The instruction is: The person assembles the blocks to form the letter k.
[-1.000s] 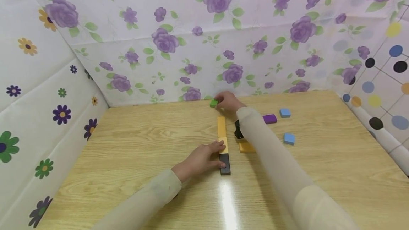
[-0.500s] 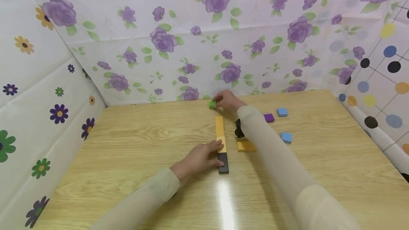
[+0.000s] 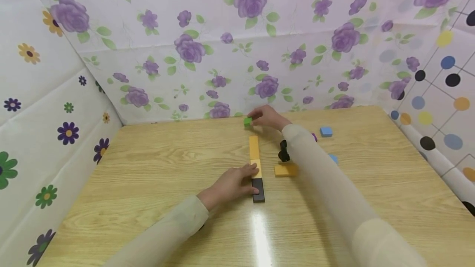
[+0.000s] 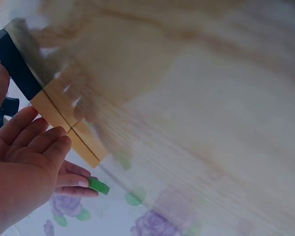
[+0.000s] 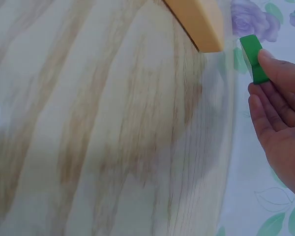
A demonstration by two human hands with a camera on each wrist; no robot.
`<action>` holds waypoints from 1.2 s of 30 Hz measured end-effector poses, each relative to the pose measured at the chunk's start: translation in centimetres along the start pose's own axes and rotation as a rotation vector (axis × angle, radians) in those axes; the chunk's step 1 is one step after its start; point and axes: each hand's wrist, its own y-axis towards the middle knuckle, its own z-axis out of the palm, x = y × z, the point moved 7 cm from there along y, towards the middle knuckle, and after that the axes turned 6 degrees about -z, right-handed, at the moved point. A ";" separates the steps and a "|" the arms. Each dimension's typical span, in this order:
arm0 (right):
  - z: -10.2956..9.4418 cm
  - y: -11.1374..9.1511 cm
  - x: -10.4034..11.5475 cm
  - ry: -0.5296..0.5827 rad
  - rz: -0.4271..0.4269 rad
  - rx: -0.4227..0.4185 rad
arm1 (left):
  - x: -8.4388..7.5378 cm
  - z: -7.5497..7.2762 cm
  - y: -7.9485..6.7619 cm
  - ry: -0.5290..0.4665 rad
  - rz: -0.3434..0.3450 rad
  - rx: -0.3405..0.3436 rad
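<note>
The green block (image 3: 248, 121), small and bright, sits just past the end of the orange block (image 3: 254, 146), near the table's back edge; whether it touches the wood I can't tell. The right hand (image 3: 268, 118) pinches it between thumb and fingers, its arm (image 3: 326, 176) stretched far forward. The left hand (image 3: 231, 182) has its fingers spread, thumb on the black block (image 3: 260, 197) and fingertips on the pale yellow block (image 3: 257, 174). The table (image 3: 178, 151) is glossy, light wood grain (a streak of light (image 3: 261, 234) gleams up front), walled by rose-printed (image 3: 222, 24), daisy-printed and dotted cloths.
</note>
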 end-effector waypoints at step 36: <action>0.6 -2.9 -1.5 0.038 0.063 0.075 | 0.0 0.1 -0.1 -0.029 -0.015 0.027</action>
